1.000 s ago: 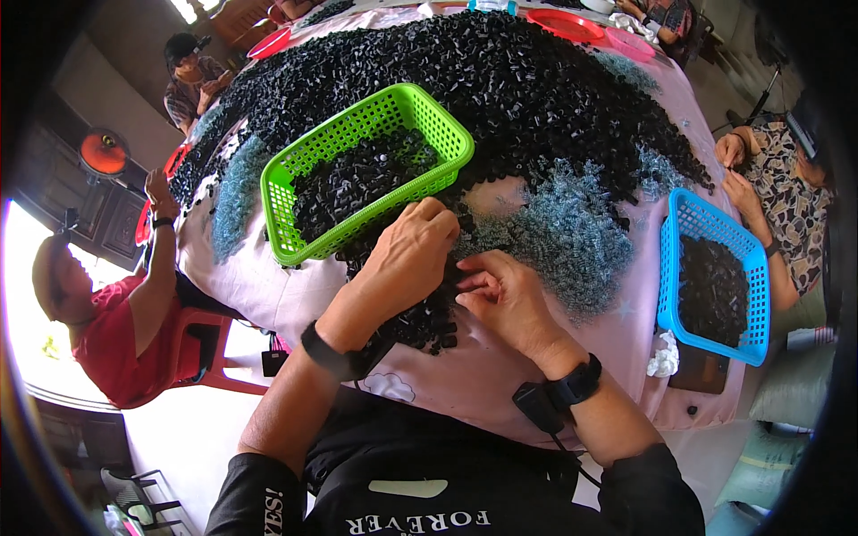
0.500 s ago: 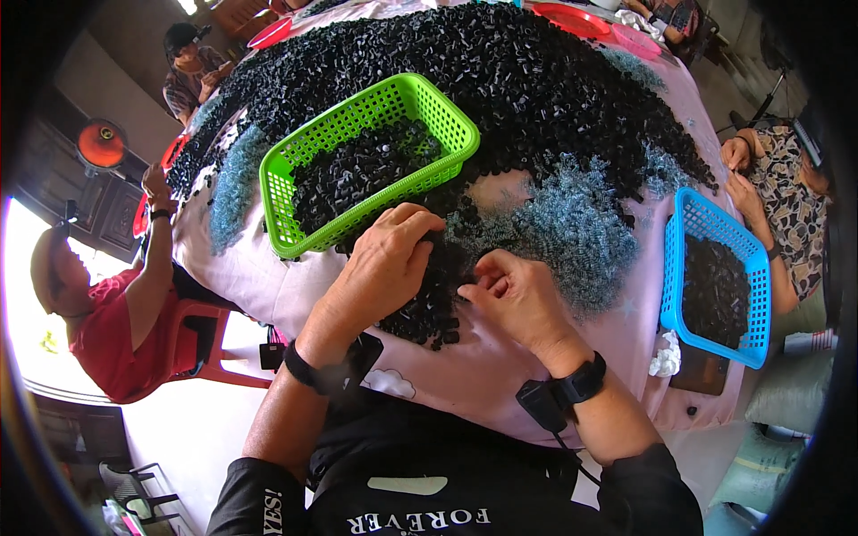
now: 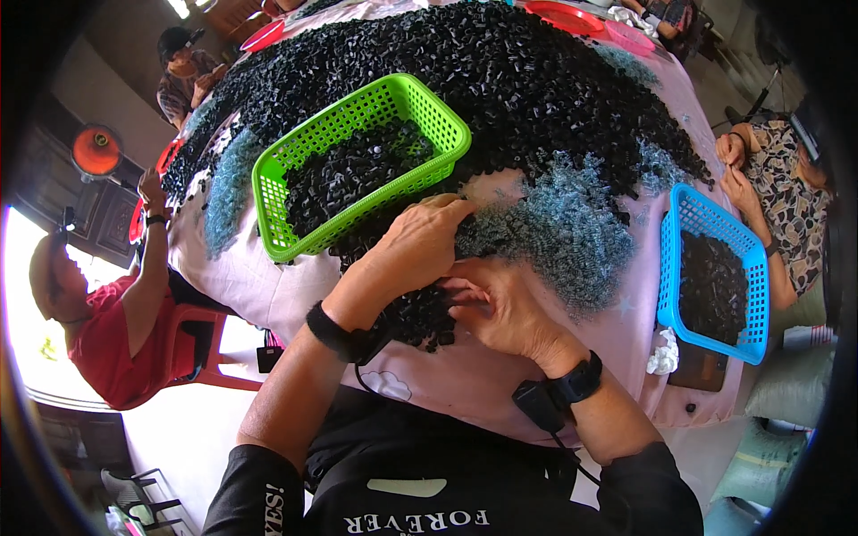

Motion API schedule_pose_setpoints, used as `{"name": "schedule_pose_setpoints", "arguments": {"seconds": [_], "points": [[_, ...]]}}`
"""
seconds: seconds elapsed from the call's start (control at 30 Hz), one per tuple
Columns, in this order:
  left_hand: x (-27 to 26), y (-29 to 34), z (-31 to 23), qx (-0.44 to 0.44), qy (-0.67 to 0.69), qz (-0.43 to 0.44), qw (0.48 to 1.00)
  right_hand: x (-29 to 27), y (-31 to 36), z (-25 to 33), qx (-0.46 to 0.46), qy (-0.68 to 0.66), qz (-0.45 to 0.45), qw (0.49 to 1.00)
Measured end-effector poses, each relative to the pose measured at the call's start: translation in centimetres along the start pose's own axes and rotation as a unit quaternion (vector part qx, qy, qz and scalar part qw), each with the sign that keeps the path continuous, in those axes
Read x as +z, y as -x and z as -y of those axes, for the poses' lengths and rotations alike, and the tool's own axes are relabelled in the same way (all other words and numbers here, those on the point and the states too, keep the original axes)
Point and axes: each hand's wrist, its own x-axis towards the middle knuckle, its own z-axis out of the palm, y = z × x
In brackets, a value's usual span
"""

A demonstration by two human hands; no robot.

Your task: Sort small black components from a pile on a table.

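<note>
My left hand (image 3: 418,241) reaches over the near edge of a heap of small bluish, see-through pieces (image 3: 572,237). Its fingers are bent together, and their tips are hidden, so what they hold cannot be made out. Just below it, my right hand (image 3: 508,308) is curled with fingers and thumb drawn in above a small pile of short black tube-like pieces (image 3: 420,320). Anything between those fingers is too small to see. A green plastic basket (image 3: 365,213), partly filled with the black pieces, stands beyond my left hand.
A large heap of black pieces (image 3: 527,80) covers the far table. A blue basket (image 3: 668,268) with black pieces and a crumpled white tissue (image 3: 663,353) are at the right. Co-workers sit around the pink tablecloth (image 3: 447,393), one in a red shirt (image 3: 121,344).
My left hand has moved right, toward the bluish heap, and now lies over the fingers of my right hand. The right hand has shifted slightly down and turned; the hands have come together.
</note>
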Motion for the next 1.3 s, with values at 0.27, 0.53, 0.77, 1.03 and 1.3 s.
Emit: {"name": "schedule_pose_setpoints", "arguments": {"seconds": [0.27,0.53,0.77,1.03,1.3], "points": [[-1.6,0.2,-0.3,-0.044,0.081,0.013,0.996,-0.7,0.0,0.5,0.079,0.003,-0.063,0.995],[-1.5,1.4,-0.9,-0.033,0.085,-0.001,0.996,-0.4,-0.1,0.6,0.084,0.03,-0.09,0.992],[1.1,-1.6,-1.6,0.108,0.076,0.014,0.991,-0.9,0.1,1.0,0.115,0.065,-0.028,0.991],[-0.4,-1.2,0.0,0.0,-0.058,0.028,0.998,-0.6,0.0,2.1,0.024,0.05,-0.013,0.998],[-2.6,0.8,-0.9,-0.055,0.087,0.039,0.994,-0.9,-0.1,1.0,-0.095,0.173,0.033,0.98]]}}
